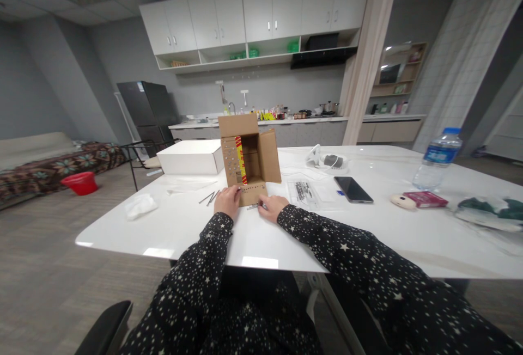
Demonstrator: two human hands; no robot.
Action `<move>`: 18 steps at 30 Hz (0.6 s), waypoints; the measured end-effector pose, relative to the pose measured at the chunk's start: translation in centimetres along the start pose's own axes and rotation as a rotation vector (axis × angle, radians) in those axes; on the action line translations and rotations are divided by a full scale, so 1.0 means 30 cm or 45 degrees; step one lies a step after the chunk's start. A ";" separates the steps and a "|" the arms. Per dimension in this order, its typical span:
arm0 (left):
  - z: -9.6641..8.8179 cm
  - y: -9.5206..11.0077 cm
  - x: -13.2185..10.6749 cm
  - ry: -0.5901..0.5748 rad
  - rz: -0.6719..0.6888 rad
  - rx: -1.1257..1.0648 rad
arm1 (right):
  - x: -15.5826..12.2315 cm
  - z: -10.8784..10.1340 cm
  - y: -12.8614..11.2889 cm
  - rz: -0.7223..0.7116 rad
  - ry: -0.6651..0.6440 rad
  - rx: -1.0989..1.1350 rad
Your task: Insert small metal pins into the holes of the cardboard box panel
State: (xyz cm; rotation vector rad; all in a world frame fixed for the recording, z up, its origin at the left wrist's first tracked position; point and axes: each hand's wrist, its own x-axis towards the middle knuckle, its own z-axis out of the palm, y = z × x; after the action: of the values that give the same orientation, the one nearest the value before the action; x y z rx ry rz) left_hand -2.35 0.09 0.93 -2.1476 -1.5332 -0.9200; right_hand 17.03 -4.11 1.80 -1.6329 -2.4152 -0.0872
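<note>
A brown cardboard box (pixel 269 156) stands on the white table with its opening toward me and its flaps spread. Its left flap bears small round marks and yellow-red tape; a row of small dark dots runs along the lower flap (pixel 249 196). At that flap's left edge, my left hand (pixel 227 201) has its fingers curled closed on the cardboard. My right hand (pixel 273 207) is closed at the flap's right corner, its fingertips on thin metal rods (pixel 252 206); their exact kind is too small to tell. More thin metal rods (pixel 210 197) lie left of my left hand.
A white box (pixel 190 157) stands behind on the left, crumpled white tissue (pixel 141 206) nearer. To the right are a clear bag of small dark pieces (pixel 304 193), a phone (pixel 353 189), a maroon packet (pixel 425 199), a water bottle (pixel 437 159) and a white corded device (pixel 327 160).
</note>
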 end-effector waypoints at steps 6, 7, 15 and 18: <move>0.001 0.005 0.002 0.004 0.032 -0.036 | 0.000 0.001 0.003 0.002 -0.015 -0.005; 0.000 0.005 0.003 0.007 0.028 -0.041 | 0.000 0.001 0.004 0.002 -0.015 -0.005; 0.010 0.001 0.008 0.046 0.001 -0.103 | 0.000 -0.003 0.002 0.012 -0.032 0.004; 0.018 -0.003 0.012 0.047 0.009 -0.140 | -0.003 -0.009 -0.001 0.022 -0.043 0.002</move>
State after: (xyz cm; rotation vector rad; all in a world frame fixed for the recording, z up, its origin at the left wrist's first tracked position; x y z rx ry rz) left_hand -2.18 0.70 0.77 -2.1964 -1.4885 -1.0589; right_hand 17.07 -4.24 2.05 -1.6674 -2.4250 -0.0555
